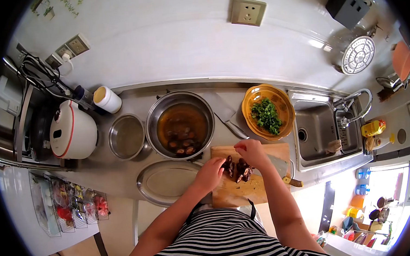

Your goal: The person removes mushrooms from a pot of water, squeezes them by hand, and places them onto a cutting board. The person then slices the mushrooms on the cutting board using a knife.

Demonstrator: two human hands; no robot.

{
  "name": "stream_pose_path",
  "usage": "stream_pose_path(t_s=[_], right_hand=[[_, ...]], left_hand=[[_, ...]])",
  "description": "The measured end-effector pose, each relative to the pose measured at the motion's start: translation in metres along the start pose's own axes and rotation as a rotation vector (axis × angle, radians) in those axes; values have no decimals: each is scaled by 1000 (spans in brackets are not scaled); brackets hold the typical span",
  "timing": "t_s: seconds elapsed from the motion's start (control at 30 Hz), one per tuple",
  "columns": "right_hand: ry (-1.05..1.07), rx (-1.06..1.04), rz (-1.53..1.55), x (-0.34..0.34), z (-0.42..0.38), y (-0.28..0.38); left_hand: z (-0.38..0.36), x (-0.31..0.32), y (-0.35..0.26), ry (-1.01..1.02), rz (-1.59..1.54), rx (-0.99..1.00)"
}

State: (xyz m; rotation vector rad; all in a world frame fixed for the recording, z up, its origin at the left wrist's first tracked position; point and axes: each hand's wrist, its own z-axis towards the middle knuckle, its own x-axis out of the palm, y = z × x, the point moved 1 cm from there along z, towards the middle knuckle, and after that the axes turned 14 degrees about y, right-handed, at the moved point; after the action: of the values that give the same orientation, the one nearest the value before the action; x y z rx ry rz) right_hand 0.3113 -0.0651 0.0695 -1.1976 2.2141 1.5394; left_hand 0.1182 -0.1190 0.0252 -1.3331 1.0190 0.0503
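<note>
Both hands are working over the cutting board (238, 191): left hand (210, 172) is lying curled over the dark mushrooms (237, 169), steadying them; right hand (251, 151) is pinching one piece above the pile.

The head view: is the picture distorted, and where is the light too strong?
Head view: strong fisheye, so the counter edge bows and black corners frame the round image; the window area at lower right is overexposed; glare shines on the wall near the sink; both hands and the cutting board look sharp.
</note>
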Motion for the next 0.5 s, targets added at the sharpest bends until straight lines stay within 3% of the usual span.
stream_pose_path(t_s=[0.13, 0.2, 0.23, 0.3, 0.33, 0.4, 0.43, 0.47, 0.5], right_hand=[[-25, -189, 89, 8, 25, 45], [40, -241, 71, 20, 46, 56], [47, -245, 69, 30, 61, 56], [69, -326, 46, 50, 87, 63], [166, -244, -61, 54, 97, 72], [201, -262, -182, 66, 114, 82], [231, -275, -301, 71, 122, 87], [361, -102, -410, 77, 130, 89], [364, -104, -412, 81, 132, 98]], left_hand=[[-11, -38, 5, -70, -89, -47], [-16, -63, 23, -269, -131, -69], [-19, -73, 35, -276, -131, -74], [-23, -93, 68, -307, -75, -255], [-24, -104, 78, -313, -74, -258], [-23, -122, 93, -112, 229, -376], [-18, -129, 96, -115, 228, -378], [-12, -133, 99, 17, 267, -458], [-6, -136, 100, 151, 303, -537]])
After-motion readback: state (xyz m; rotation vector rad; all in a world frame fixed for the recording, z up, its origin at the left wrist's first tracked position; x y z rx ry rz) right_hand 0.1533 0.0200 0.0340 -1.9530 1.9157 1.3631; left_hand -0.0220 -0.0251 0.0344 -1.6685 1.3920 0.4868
